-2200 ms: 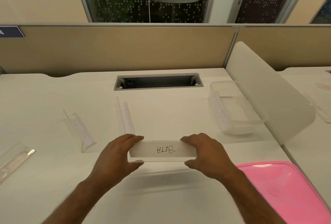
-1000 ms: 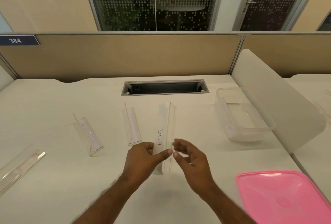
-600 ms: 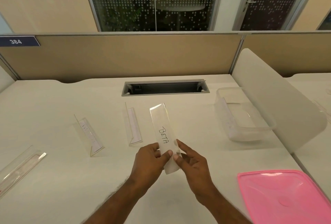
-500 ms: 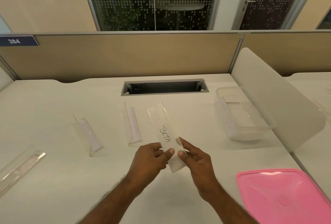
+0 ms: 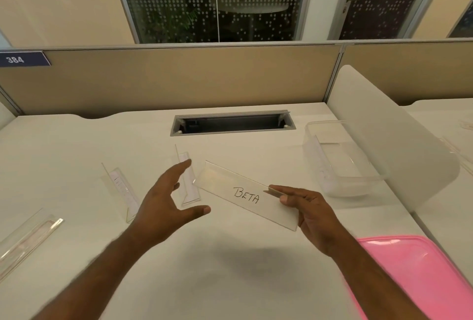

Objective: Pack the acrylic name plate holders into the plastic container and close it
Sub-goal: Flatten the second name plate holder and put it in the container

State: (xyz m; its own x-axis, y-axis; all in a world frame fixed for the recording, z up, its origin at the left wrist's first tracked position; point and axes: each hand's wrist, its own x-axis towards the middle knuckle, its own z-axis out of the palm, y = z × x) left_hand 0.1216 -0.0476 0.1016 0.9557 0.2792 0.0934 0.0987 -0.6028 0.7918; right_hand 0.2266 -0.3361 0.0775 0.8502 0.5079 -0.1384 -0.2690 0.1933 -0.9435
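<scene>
My right hand pinches the right end of a clear acrylic name plate holder marked "BETA", held above the desk and slanting down to the right. My left hand hovers just left of it, fingers spread, holding nothing. Three more holders rest on the desk: one partly behind my left hand, one further left, one lying flat at the left edge. The clear plastic container stands open at the right with one holder inside. Its pink lid lies at the near right.
A frosted divider panel rises right behind the container. A cable slot is cut into the white desk at the back. A beige partition closes off the far side.
My left hand has let go of the BETA holder and opened. My right hand has swung the holder from lengthwise to nearly crosswise and shifted it to the right.
</scene>
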